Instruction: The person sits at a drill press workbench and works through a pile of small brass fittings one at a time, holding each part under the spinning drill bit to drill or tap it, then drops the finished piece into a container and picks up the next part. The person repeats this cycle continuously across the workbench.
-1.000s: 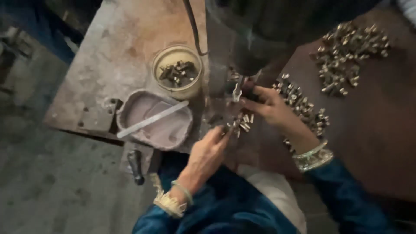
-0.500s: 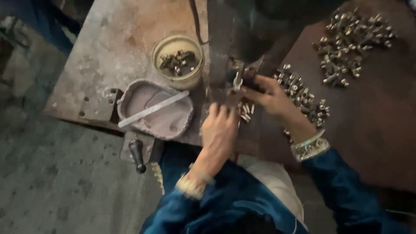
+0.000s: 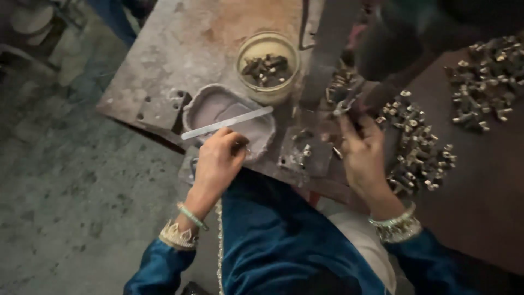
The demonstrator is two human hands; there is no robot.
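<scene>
My left hand [image 3: 218, 164] rests curled over the near rim of a shallow grey dish [image 3: 213, 104]. A flat metal strip [image 3: 226, 123] lies across the dish, and something small and dark shows at my left fingertips. My right hand [image 3: 363, 155] reaches up to the foot of a dark machine upright [image 3: 327, 49]. Its fingers pinch a small metal part [image 3: 343, 106] there. A heap of small silvery metal parts [image 3: 420, 147] lies just right of that hand.
A round yellowish jar [image 3: 244, 52] with dark metal pieces in it stands behind the dish on the worn metal bench [image 3: 180, 49]. A second heap of parts [image 3: 486, 82] lies at the far right. Grey floor [image 3: 65, 191] lies to the left.
My left hand has moved left, from the loose parts under the machine to the rim of the grey dish. My right hand has stayed at the machine's foot.
</scene>
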